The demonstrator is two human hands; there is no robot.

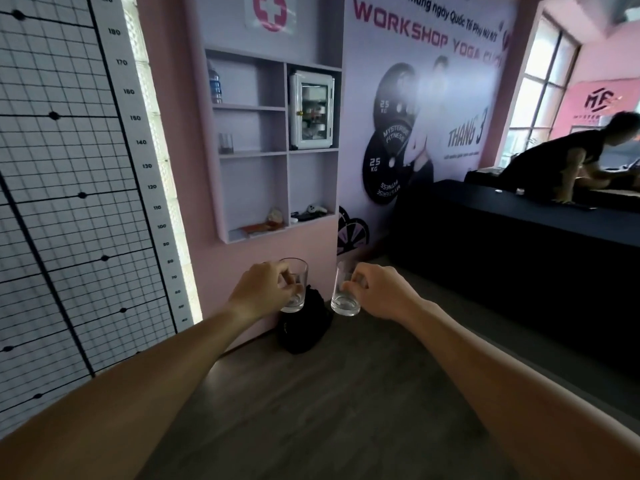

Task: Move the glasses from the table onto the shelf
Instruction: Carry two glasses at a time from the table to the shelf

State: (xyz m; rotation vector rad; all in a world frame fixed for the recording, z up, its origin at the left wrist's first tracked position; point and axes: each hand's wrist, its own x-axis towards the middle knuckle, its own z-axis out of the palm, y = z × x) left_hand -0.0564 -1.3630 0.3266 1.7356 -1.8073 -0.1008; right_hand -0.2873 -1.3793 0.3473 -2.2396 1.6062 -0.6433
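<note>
Two bare forearms reach in from the bottom corners, at 7 and 5 o'clock, converging toward centre. Left hand (pixel 265 289): fingers wrapped round a clear tumbler, the left glass (pixel 294 285), gripped from its left side; glass upright, empty, held in the air. Right hand (pixel 375 289): fingers pinched on the right glass (pixel 346 296), also clear, empty, roughly upright with a slight lean. The two glasses are side by side, near each other, not touching.

Behind and below the left glass, a black bag (pixel 304 327) sits on the dark floor against the pink wall.

At 12 o'clock from the hands, the wall shelf (pixel 287 109), pale with open compartments. Middle-left compartment holds one small shelved glass (pixel 225 143). Top-left compartment: a water bottle (pixel 215 83). Upper-right compartment: a white cabinet (pixel 313 110) with glass door. Bottom compartments hold small items, too blurred to name.

At 9 to 10 o'clock, a height chart (pixel 69 168) with grid and numbers. At 1 o'clock, a gym poster (pixel 426 98). At 3 o'clock, a long black table (pixel 519 230); a second person (pixel 568 157) in dark clothing leans over it.
</note>
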